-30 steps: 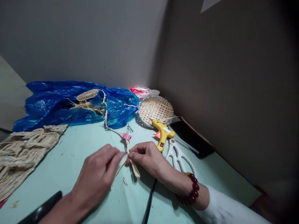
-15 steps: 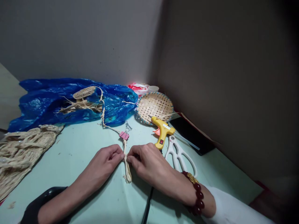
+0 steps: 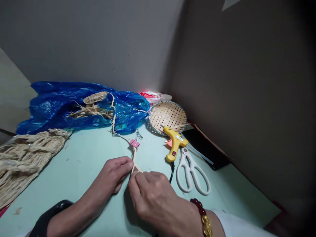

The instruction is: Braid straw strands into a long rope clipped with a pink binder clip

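A pale straw braid [image 3: 134, 156] runs toward me from a pink binder clip [image 3: 134, 143] on the table. My left hand [image 3: 116, 172] pinches the braid just below the clip, thumb against forefinger. Close beside it, my right hand [image 3: 153, 194] is closed on the strands, its knuckles turned up, with one flat strand slanting out between the two hands. The lower ends of the strands are hidden under the right hand. Beyond the clip, the thin finished braid [image 3: 114, 121] leads back to a coiled braid [image 3: 95, 97] lying on a blue plastic bag [image 3: 56, 105].
A yellow glue gun [image 3: 175, 143] leans on a woven basket [image 3: 168, 117]. White-handled scissors [image 3: 191, 171] and a black tablet-like slab [image 3: 204, 148] lie to the right. Woven straw pieces [image 3: 29, 158] cover the table's left edge. Grey walls [image 3: 98, 42] close off the back.
My right hand has come nearer and lower, now covering the strand ends that hung visible before. The left hand keeps its pinch. The whole view has shifted slightly.
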`<action>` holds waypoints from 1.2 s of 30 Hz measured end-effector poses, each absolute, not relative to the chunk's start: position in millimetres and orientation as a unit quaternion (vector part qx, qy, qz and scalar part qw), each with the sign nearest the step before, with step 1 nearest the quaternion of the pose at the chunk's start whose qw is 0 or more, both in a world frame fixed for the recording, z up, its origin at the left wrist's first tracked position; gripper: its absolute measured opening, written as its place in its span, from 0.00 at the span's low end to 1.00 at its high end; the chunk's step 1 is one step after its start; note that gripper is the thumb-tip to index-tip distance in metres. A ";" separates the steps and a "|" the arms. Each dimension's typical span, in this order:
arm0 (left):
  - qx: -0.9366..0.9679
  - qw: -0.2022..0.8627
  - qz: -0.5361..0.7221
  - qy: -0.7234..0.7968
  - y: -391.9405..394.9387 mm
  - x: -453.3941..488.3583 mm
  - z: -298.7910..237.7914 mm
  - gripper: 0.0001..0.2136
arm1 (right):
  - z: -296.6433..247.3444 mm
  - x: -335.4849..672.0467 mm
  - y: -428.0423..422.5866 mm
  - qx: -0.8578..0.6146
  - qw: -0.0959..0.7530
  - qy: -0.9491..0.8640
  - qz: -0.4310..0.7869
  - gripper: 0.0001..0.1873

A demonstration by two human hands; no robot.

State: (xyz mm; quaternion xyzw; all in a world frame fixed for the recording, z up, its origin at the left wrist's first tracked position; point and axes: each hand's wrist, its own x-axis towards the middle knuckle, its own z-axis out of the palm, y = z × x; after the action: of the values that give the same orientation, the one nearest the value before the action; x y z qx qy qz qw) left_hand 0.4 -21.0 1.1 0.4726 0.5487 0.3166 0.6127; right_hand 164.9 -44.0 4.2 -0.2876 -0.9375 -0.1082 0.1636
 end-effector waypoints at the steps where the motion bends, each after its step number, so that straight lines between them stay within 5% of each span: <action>1: 0.462 0.624 0.323 0.541 -21.7 0.6 0.5 0.15 | 4.0 164.9 -44.0 -0.273 0.164 -0.940 -0.117 0.11; 8: 0.467 0.627 0.337 0.524 -21.6 3.0 9.5 0.14 | 22.5 171.0 -26.8 -0.436 0.292 -0.841 0.134 0.15; 14: 0.489 0.629 0.326 0.509 -20.5 -0.8 10.8 0.11 | 20.0 172.5 -6.2 -0.422 0.263 -0.776 0.388 0.14; 18: 0.531 0.593 0.304 0.524 -19.3 -0.1 10.8 0.11 | 17.4 175.0 -0.6 -0.421 0.261 -0.774 0.395 0.11; 27: 0.539 0.570 0.287 0.551 -18.0 -0.3 8.6 0.13 | 38.9 190.3 -5.5 -0.429 0.211 -0.855 0.200 0.12; 36: 0.596 0.516 0.285 0.545 -17.8 0.0 10.4 0.13 | 20.5 169.1 -0.8 -0.429 0.266 -0.768 0.395 0.19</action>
State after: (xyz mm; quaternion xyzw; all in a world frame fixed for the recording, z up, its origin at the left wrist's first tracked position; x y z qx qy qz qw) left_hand 0.0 -17.8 10.4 0.5962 0.5448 0.2850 0.5162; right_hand 169.1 -0.8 20.5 -0.4287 -0.7679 0.3949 0.2657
